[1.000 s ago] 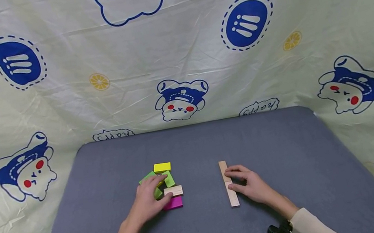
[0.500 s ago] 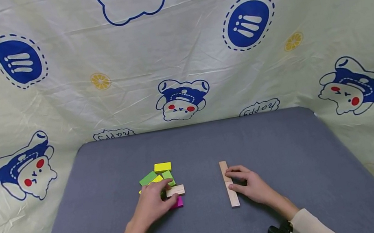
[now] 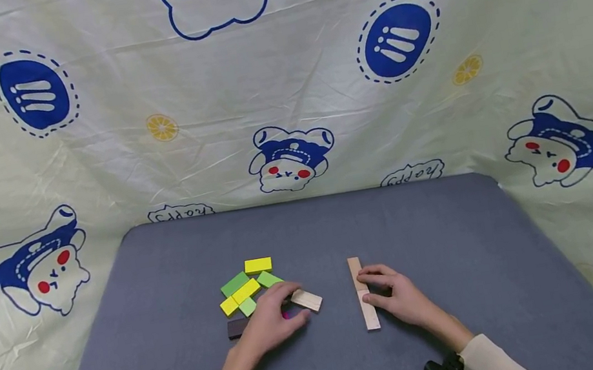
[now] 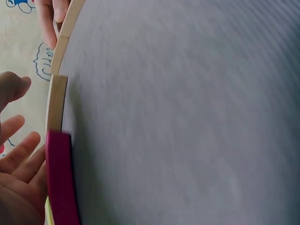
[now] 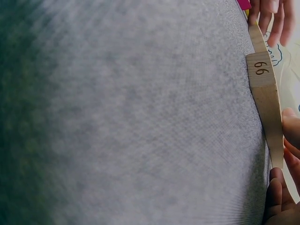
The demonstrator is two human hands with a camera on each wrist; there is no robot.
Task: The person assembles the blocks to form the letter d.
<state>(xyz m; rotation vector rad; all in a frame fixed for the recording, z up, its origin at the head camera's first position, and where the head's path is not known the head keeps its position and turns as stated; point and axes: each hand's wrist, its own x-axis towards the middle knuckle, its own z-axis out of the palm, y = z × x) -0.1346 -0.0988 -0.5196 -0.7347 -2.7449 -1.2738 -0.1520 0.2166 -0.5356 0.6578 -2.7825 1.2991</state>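
Observation:
My left hand point(image 3: 272, 320) reaches over the colored blocks, its fingertips at the left end of a plain wooden block point(image 3: 307, 300) that lies askew. The thumb stands apart from that block, as the left wrist view also shows. A magenta block point(image 4: 62, 178) lies beside this hand, mostly hidden under it in the head view. My right hand point(image 3: 400, 295) rests against the right side of two plain wooden blocks point(image 3: 370, 313) laid end to end. Its thumb and fingertips touch that row. The near block bears the number 66 in the right wrist view.
Left of center lie yellow blocks point(image 3: 258, 266), green blocks point(image 3: 234, 284) and a dark brown block point(image 3: 237, 329). All rest on a grey cloth-covered table point(image 3: 426, 222). A printed curtain point(image 3: 274, 51) hangs behind the table's far edge.
My left hand has moved right, and the plain wooden block under its fingers has slid right and turned. A light green block has tilted. The right hand and its row have stayed put.

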